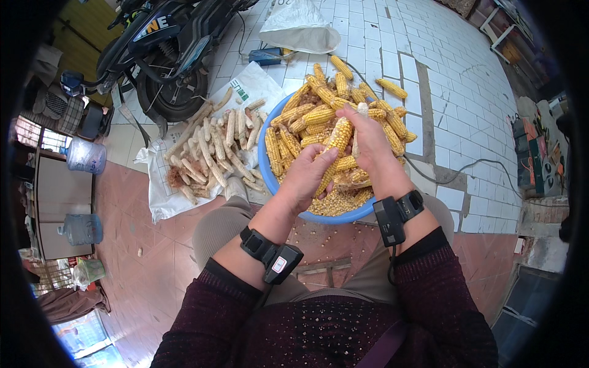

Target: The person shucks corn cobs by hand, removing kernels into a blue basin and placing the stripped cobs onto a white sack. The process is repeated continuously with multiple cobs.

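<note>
My left hand [306, 172] grips the lower part of a yellow ear of corn [339, 133], which points up and away from me over a blue plastic basin [338, 219]. Pale patches show along part of the ear, though kernels still cover most of it. A whitish bare corncob [363, 108] is in my right hand [372, 140], close against the ear's right side; my fingers cover its middle. Unshelled ears [317, 116] with brown silk are heaped in the basin. Loose kernels [336, 205] lie at its near side.
Bare cobs [221, 140] are piled on a white woven sack [161, 202] left of the basin. Beyond stand a two-wheeler [172, 73], a blue box [266, 56] and another white sack [299, 27]. A dark cable [469, 166] crosses the tiles. Scattered kernels [322, 237] dot the floor.
</note>
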`<state>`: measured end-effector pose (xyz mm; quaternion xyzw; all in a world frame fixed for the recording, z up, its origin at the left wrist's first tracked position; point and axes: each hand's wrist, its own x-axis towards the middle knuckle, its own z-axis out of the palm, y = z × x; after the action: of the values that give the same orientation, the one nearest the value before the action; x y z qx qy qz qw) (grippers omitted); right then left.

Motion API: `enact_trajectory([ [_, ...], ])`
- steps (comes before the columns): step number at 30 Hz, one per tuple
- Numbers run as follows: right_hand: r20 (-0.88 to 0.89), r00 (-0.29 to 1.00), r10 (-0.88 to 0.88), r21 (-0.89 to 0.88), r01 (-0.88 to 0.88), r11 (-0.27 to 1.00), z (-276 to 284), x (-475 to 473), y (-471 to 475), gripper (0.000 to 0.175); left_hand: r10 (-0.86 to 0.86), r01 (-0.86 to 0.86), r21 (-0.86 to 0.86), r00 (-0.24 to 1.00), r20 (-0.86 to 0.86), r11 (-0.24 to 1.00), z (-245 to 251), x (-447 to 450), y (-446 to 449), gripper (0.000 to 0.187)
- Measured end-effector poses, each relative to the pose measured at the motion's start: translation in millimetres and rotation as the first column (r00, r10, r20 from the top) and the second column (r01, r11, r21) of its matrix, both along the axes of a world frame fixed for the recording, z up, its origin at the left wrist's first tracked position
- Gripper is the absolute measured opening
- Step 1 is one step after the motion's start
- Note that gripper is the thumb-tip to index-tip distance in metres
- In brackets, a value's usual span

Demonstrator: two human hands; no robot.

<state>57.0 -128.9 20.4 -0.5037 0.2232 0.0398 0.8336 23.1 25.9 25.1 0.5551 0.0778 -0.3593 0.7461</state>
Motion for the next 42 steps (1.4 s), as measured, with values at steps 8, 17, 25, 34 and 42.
enact_trajectory([
  [8, -0.001, 1.000, -0.018, -0.126, 0.018, 0.992, 2, -3, -3, 0.039, -0.104, -0.071, 0.442, 0.927, 0.360, 0.894, -16, 1, -3, 0.046],
  [17, -0.121, 0.992, -0.041, -0.214, 0.014, 0.977, -14, 1, 8, 0.039, -0.522, -0.334, 0.814, 0.637, 0.567, 0.475, -14, -10, -10, 0.050],
  [25, -0.060, 0.983, -0.173, -0.307, 0.147, 0.940, -27, 5, 19, 0.035, -0.612, -0.223, 0.884, 0.651, 0.448, 0.410, -9, -16, -26, 0.051],
  [34, 0.039, 0.995, -0.088, -0.718, 0.089, 0.691, -38, 9, 13, 0.033, -0.488, -0.093, 0.791, 0.742, 0.461, 0.605, -2, -15, -17, 0.053],
  [42, 0.132, 0.991, -0.009, -0.634, 0.091, 0.768, -40, 4, 13, 0.032, -0.378, -0.054, 0.708, 0.815, 0.439, 0.704, -9, -13, -8, 0.068],
])
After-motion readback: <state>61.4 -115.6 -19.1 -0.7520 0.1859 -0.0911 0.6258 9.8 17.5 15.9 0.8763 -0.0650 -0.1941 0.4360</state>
